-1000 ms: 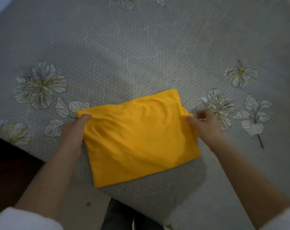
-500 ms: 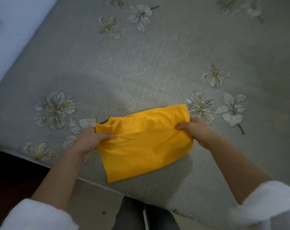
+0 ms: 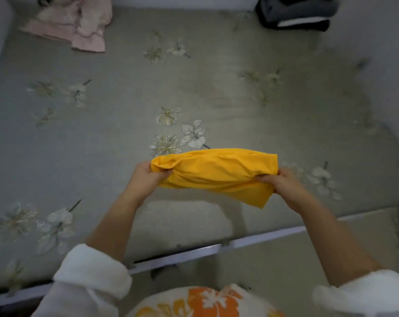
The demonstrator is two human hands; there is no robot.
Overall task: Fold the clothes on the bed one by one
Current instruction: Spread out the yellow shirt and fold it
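A folded yellow garment (image 3: 216,172) hangs in the air above the near part of the grey flowered bed (image 3: 116,115). My left hand (image 3: 145,177) grips its left end, fingers curled under the cloth and thumb on top. At the right end my right hand (image 3: 283,183) pinches the fabric. The garment sags a little between the two hands, and one corner droops at the lower right. It casts a shadow on the cover below.
A crumpled pink garment (image 3: 72,24) lies at the far left corner of the bed. A dark stack of clothes (image 3: 296,12) sits at the far right. The bed's near edge (image 3: 194,252) runs across the lower view, with floor beyond it.
Both hands have lifted the yellow garment off the bed cover and hold it in the air. The view has pulled back, showing the far end of the bed.
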